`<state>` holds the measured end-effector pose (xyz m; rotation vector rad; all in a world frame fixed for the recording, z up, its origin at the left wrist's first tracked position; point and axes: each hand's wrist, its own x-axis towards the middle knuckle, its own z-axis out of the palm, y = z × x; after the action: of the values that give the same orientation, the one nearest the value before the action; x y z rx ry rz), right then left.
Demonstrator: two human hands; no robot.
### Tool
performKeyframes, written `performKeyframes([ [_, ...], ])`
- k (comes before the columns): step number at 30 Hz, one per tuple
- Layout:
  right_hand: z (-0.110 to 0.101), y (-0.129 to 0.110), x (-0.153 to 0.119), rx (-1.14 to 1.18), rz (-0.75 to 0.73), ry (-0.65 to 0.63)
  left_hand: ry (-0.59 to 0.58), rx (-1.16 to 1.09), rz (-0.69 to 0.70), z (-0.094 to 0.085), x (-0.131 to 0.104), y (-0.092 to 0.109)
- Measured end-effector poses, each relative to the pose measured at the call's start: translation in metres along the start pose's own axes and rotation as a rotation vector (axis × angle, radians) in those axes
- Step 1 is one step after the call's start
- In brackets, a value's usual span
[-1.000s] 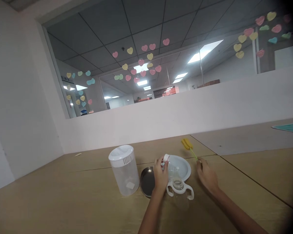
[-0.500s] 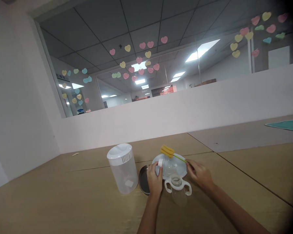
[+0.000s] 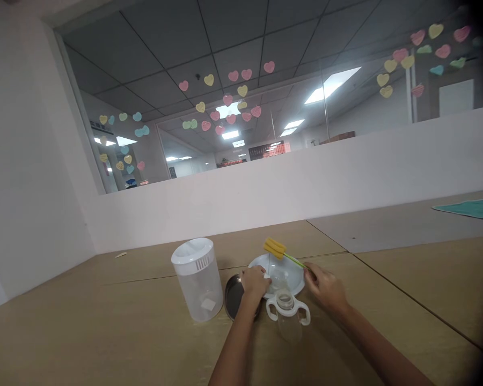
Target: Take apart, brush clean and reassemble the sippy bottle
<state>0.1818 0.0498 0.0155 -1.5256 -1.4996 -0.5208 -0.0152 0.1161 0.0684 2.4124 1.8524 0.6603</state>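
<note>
My right hand (image 3: pixel 327 288) is closed on the thin green handle of a brush with a yellow sponge head (image 3: pixel 274 248), held above a white bowl (image 3: pixel 295 276). At the bowl's left side, my left hand (image 3: pixel 255 281) has its fingers curled over a small white piece (image 3: pixel 266 276), mostly hidden under them. Something clear lies in the bowl. In front of the bowl stands a clear bottle (image 3: pixel 290 323) with a white two-handled ring (image 3: pixel 271 310) around its neck; its mouth is uncovered. A dark round dish (image 3: pixel 232 296) sits partly beneath my left forearm.
A clear plastic jug (image 3: pixel 199 292) with a white lid stands left of the dark dish. Farther right on the table lies a teal cloth (image 3: pixel 470 208). A white wall and a window with heart-shaped notes rise behind the table.
My left hand has turned palm down and lowered over the white piece, which was held upright between fingers and thumb. The brush is still in my right hand. The view has shifted slightly.
</note>
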Motion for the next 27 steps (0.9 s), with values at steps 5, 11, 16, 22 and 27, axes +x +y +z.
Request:
performKeyframes([
  [5,-0.002,0.000,0.000,-0.002,0.008,0.028,-0.015,0.079,0.065,-0.001,-0.005,0.011],
  [11,0.001,0.001,-0.002,-0.019,0.010,0.030,-0.111,0.136,0.088,0.001,-0.009,0.016],
  [16,0.000,0.001,-0.001,-0.022,0.027,0.003,-0.128,0.098,0.103,-0.003,-0.007,0.016],
  [22,0.001,0.002,-0.002,-0.032,0.013,0.054,0.017,-0.144,0.068,-0.005,-0.021,0.008],
  [27,0.005,0.001,-0.003,-0.030,-0.006,0.078,0.192,-0.382,0.048,0.005,-0.031,-0.002],
])
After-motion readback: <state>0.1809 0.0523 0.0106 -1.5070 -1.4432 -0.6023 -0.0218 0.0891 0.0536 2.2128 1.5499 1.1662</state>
